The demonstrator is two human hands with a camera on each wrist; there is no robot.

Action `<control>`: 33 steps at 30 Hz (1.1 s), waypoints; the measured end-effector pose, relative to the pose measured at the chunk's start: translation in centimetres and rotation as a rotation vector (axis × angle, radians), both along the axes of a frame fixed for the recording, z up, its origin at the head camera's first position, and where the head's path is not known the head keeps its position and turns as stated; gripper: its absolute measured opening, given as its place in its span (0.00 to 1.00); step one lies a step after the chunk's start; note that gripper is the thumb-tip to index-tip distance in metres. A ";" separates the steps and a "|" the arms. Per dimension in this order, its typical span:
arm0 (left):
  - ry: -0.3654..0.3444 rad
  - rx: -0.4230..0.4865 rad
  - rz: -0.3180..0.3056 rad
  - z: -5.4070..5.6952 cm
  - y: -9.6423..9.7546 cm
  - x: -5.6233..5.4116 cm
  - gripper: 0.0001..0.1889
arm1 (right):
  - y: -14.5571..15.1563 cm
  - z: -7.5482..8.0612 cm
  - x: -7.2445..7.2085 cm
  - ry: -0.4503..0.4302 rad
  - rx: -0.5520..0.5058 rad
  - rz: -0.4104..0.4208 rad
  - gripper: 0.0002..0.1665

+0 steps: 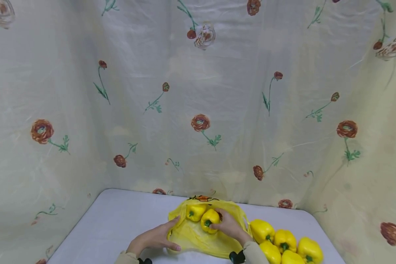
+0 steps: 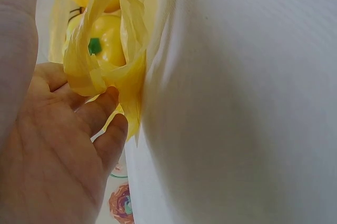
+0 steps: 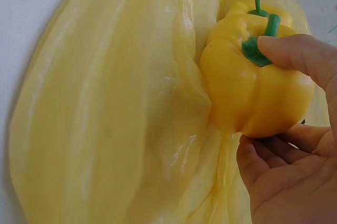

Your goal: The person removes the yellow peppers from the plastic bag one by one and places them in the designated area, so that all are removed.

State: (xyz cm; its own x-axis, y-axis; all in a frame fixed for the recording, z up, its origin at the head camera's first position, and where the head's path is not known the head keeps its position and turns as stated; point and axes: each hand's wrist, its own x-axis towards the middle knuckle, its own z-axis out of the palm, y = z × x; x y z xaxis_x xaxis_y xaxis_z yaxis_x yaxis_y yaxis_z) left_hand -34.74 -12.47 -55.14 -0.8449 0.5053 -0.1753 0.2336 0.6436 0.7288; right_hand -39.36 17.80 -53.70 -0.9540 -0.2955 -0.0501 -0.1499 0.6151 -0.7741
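Note:
A yellow plastic bag (image 1: 198, 238) lies spread on the table, its mouth toward me. My right hand (image 1: 229, 223) grips a yellow bell pepper (image 1: 210, 220) at the bag, thumb by its green stem and fingers beneath, as the right wrist view shows. Just behind it another bell pepper (image 1: 195, 212) sits in the bag. At the bag's left edge, my left hand (image 1: 155, 236) has its thumb and fingers spread wide. In the left wrist view, the left fingertips (image 2: 111, 98) touch the bag's rim (image 2: 84, 71), with the thumb apart from it.
Several yellow bell peppers (image 1: 285, 240) stand grouped on the table to the right of the bag. The white-covered table (image 1: 125, 209) is enclosed at the back and both sides by a flowered curtain (image 1: 231, 110).

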 end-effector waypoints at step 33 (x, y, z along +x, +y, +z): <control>0.002 0.008 -0.012 0.0 -0.1 0.0 0.55 | 0.0 0.4 2.1 0.012 -0.006 0.038 0.44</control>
State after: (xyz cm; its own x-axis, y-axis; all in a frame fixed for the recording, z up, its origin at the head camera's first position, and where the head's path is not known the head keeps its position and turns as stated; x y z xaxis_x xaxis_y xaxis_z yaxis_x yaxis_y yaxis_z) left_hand -34.73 -12.59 -55.17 -0.8390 0.5170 -0.1696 0.2430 0.6349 0.7333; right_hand -37.24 17.83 -53.26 -0.9425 -0.3322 -0.0371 -0.1823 0.6039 -0.7759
